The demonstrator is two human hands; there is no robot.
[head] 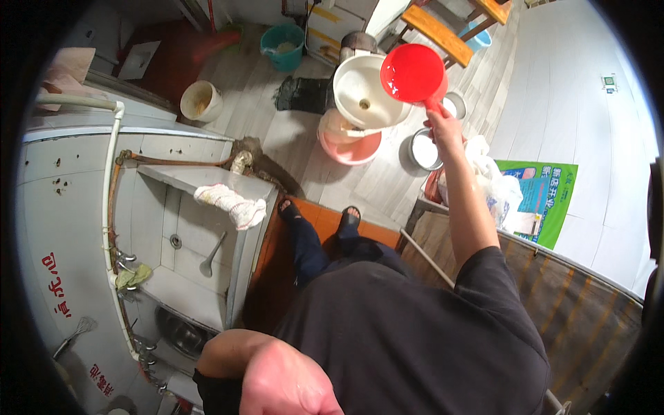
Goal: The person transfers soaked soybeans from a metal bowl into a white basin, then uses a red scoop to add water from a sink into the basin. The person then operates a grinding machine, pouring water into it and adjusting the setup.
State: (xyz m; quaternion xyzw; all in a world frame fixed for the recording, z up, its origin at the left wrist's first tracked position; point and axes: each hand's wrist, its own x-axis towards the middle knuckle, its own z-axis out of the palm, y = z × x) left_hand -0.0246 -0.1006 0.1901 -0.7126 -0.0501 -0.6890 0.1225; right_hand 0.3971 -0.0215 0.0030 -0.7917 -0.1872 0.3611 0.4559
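Note:
My right hand (pixel 444 124) grips the handle of a red plastic dipper (pixel 415 72), held out at arm's length. The dipper overlaps the right side of a white funnel-shaped hopper (pixel 363 85) with a hole in its middle. Below the hopper's spout a pink basin (pixel 351 153) stands on the floor, with a pale bag or cloth (pixel 332 124) partly over it. Two metal pots, one a steel pot (pixel 426 149), stand right of the basin, partly behind my arm. Close to the camera, my left hand (pixel 290 381) is raised at the bottom edge; its fingers are cut off from view.
At left is a tiled sink (pixel 171 207) with a cloth (pixel 233 206) over its edge and a ladle (pixel 211 257) inside. A white bucket (pixel 201 101), a teal bucket (pixel 282 46) and a wooden bench (pixel 438 33) stand farther off. Plastic bags (pixel 498 192) lie at right.

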